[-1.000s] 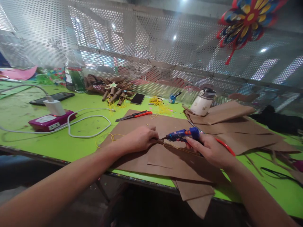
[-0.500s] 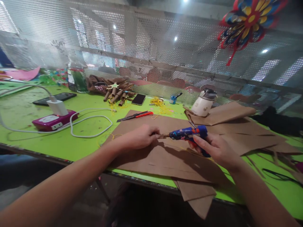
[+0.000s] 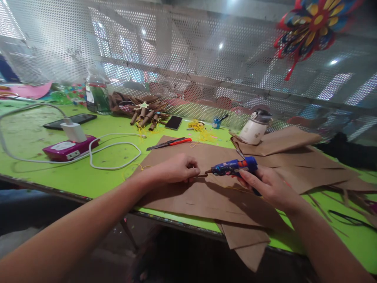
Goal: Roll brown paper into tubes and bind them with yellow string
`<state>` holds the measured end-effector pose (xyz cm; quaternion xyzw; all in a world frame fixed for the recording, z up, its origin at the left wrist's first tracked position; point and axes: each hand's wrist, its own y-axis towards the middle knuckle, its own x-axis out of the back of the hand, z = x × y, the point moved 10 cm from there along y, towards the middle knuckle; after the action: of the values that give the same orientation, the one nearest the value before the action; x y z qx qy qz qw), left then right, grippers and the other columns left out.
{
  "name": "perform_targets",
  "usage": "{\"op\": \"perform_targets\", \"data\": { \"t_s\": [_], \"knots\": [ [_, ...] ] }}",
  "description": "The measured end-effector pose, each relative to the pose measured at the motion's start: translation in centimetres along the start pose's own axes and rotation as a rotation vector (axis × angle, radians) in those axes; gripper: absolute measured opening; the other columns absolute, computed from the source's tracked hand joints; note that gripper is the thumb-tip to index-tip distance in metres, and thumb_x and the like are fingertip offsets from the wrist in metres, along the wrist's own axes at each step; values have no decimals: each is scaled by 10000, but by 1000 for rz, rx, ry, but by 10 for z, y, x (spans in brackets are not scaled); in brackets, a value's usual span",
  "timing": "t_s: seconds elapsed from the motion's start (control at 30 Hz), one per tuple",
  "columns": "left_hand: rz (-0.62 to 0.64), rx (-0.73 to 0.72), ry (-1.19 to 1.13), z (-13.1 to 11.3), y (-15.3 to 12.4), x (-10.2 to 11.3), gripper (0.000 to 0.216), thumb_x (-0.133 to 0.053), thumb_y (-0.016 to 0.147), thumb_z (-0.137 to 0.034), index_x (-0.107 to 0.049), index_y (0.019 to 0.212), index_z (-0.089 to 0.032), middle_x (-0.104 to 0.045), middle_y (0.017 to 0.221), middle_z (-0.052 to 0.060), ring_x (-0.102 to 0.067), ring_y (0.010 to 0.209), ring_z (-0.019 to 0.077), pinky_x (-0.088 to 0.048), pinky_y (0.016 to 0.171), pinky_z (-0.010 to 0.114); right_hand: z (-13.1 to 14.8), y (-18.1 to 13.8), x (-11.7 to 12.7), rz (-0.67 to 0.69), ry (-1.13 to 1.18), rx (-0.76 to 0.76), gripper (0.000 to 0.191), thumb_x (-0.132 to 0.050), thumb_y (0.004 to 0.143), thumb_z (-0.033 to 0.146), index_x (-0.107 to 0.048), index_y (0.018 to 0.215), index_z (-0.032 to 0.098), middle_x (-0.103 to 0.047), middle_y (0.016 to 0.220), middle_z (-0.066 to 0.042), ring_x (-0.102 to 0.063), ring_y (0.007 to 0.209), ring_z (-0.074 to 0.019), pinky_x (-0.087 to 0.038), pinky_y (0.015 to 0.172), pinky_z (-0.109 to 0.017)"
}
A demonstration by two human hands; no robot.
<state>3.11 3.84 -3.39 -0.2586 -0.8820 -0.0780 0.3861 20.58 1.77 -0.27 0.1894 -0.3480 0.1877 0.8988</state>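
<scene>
My right hand is wrapped round the handle of a blue glue gun, its nozzle pointing left. Between the fingertips of my left hand is a thin brown paper strip, its free end sticking out to the right. The nozzle tip lies right at that end; whether they touch I cannot tell. Both hands are over a large brown paper sheet on the green table. Behind my left hand, a red and black utility knife rests on the sheet's far edge.
A purple power strip with a white charger and cable stands left. Farther back are a phone, yellow string, rolled paper pieces and a green bottle. A white flask and folded brown paper are at right.
The glue gun's nozzle has drawn slightly away from my left fingertips, and more of the strip's end shows. The view has shifted a little.
</scene>
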Motion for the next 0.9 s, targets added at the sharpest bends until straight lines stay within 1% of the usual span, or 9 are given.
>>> {"op": "perform_targets", "data": {
  "t_s": [0.07, 0.13, 0.23, 0.3, 0.43, 0.6, 0.73, 0.8, 0.9],
  "knots": [
    [-42, 9, -11, 3, 1, 2, 182, -451, 786, -308, -553, 747, -162, -615, 622, 10, -538, 521, 122, -342, 471, 211, -4, 0, -1, 2, 5, -2, 357, -426, 894, 473, -571, 818, 155, -520, 671, -17, -456, 595, -119, -372, 512, -231],
    [-64, 5, -16, 4, 1, 2, 148, -440, 781, -284, -518, 728, -169, -609, 613, 7, -536, 509, 119, -337, 461, 207, -8, 1, -2, -4, -1, -12, 367, -420, 896, 476, -560, 788, 155, -510, 661, -14, -444, 585, -115, -360, 507, -231],
    [-65, -15, -17, 2, 0, 2, 101, -428, 764, -235, -496, 721, -174, -604, 618, 2, -533, 505, 113, -338, 461, 204, -11, 1, -2, -12, -23, -30, 401, -408, 897, 492, -530, 714, 156, -489, 634, -8, -425, 567, -110, -346, 505, -234],
    [-69, -28, 8, -1, -1, 4, 88, -430, 758, -222, -494, 721, -175, -600, 619, -1, -527, 508, 110, -336, 467, 206, -10, 2, -2, -21, -31, -35, 408, -408, 894, 502, -523, 707, 157, -490, 633, -8, -427, 571, -111, -348, 513, -236],
    [-100, -70, 78, -7, -2, 9, 66, -456, 746, -219, -492, 707, -179, -586, 622, -11, -513, 534, 110, -328, 484, 211, -7, 2, -8, 11, -27, -27, 397, -406, 897, 496, -522, 720, 159, -506, 642, -9, -445, 587, -117, -366, 541, -241],
    [-84, -53, 81, -4, -2, 6, 95, -475, 756, -271, -507, 746, -182, -568, 621, -16, -503, 542, 119, -331, 488, 219, -11, 2, -3, -27, -13, -41, 401, -410, 892, 503, -539, 740, 154, -500, 639, -8, -433, 571, -113, -353, 514, -238],
    [-123, -72, 129, -5, -1, 10, 221, -589, 699, -373, -530, 778, -176, -580, 695, -4, -513, 603, 132, -340, 509, 223, -9, 2, -2, -4, -12, -42, 403, -406, 896, 500, -536, 728, 157, -503, 646, -9, -437, 579, -113, -352, 516, -237],
    [-122, -78, 139, -5, -1, 10, 226, -614, 679, -359, -533, 788, -178, -586, 712, -5, -512, 615, 131, -339, 514, 221, -7, 2, -2, 9, -6, -39, 400, -402, 900, 494, -535, 725, 160, -506, 645, -8, -437, 576, -111, -351, 517, -236],
    [-110, -81, 127, -4, -1, 8, 170, -590, 694, -315, -534, 785, -183, -591, 698, -9, -514, 608, 128, -337, 513, 219, -6, 1, 0, 23, -4, -53, 400, -407, 899, 492, -538, 719, 160, -510, 642, -11, -439, 572, -110, -350, 518, -238]
  ]
}}
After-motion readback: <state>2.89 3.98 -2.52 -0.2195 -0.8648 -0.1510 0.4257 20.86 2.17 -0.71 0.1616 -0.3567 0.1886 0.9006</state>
